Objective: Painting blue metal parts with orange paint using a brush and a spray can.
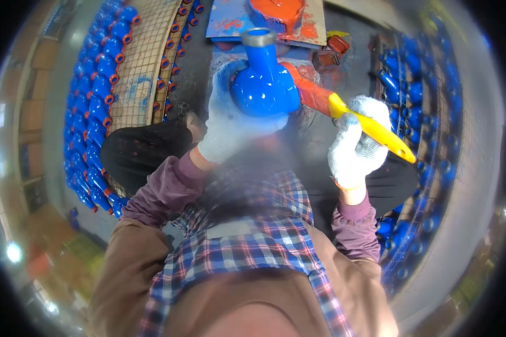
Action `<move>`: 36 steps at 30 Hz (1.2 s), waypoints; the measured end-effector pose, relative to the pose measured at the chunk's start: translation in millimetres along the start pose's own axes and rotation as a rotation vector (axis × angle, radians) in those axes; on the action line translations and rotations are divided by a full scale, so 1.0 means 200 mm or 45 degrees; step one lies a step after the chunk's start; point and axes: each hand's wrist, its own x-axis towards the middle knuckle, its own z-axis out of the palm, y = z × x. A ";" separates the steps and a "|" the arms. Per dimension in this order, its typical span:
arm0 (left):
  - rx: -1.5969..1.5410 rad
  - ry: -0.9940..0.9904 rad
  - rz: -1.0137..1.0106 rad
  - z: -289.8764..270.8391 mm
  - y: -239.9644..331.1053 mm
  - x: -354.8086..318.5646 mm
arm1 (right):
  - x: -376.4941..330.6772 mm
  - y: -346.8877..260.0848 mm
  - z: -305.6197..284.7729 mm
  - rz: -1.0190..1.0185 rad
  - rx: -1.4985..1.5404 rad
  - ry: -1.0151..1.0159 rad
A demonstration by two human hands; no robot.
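Observation:
My left hand (225,121), in a white work glove smeared with blue, is closed around a glossy blue metal part (264,90). This part has a round bulging body and a straight neck ending in a bare metal ring, which points away from me. In its white glove, my right hand (357,143) grips the yellow handle of a paintbrush (376,132). The brush's paint-covered orange-red head reaches leftward to the right side of the blue part and seems to touch it. The hidden far side of the part leaves the exact contact unclear.
Beyond the part, a tub of orange-red paint (278,11) sits on a paint-stained board (225,22). Wire-mesh racks flank me, with rows of blue parts with red ends (98,84) at left and more blue parts (413,92) at right. A small red container (337,45) lies near the board.

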 end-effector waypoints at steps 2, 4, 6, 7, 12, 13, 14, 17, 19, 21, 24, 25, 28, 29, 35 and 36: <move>0.016 -0.012 -0.033 0.00 -0.02 0.01 | 0.03 0.00 0.01 0.054 0.076 0.058; 0.068 -0.074 0.057 -0.01 -0.04 0.03 | 0.08 0.01 0.02 0.250 0.134 0.124; 0.107 -0.074 0.172 -0.02 -0.05 0.04 | 0.16 0.04 0.04 0.207 0.102 0.152; 0.160 -0.058 0.307 -0.03 -0.06 0.04 | 0.20 0.06 0.06 0.193 0.034 0.150; 0.144 -0.047 0.280 -0.05 -0.05 0.06 | 0.21 0.07 0.11 0.151 0.095 0.100; 0.149 -0.052 0.234 -0.05 -0.05 0.06 | 0.19 0.06 0.10 0.180 0.120 0.086; 0.145 -0.041 0.223 -0.05 -0.05 0.07 | 0.16 0.05 0.10 0.182 0.170 0.078; 0.092 -0.028 0.064 -0.03 -0.04 0.08 | 0.09 0.03 0.07 0.205 0.267 0.039; -0.405 0.003 -0.255 -0.01 -0.02 0.09 | 0.03 0.02 0.06 0.201 0.153 0.018; -0.457 0.022 -0.360 -0.02 -0.01 0.08 | -0.01 0.05 0.05 -0.004 0.003 -0.058; -1.339 -0.107 -0.686 0.00 0.00 0.11 | -0.05 0.09 0.04 -0.188 -0.246 -0.053; -1.329 -0.078 -0.726 0.00 -0.01 0.13 | -0.06 0.10 0.04 -0.232 -0.244 -0.088; -1.628 -0.058 -1.041 0.01 -0.04 0.16 | -0.07 0.13 0.04 -0.267 -0.238 -0.130; -1.627 -0.049 -1.034 0.01 -0.06 0.17 | -0.07 0.14 0.04 -0.334 -0.239 -0.134; -0.764 -0.120 -0.276 -0.02 -0.15 0.11 | -0.05 0.11 -0.01 0.435 0.362 -0.267; -0.371 -0.119 -0.030 -0.01 -0.16 0.10 | -0.04 0.11 -0.02 0.641 0.505 -0.304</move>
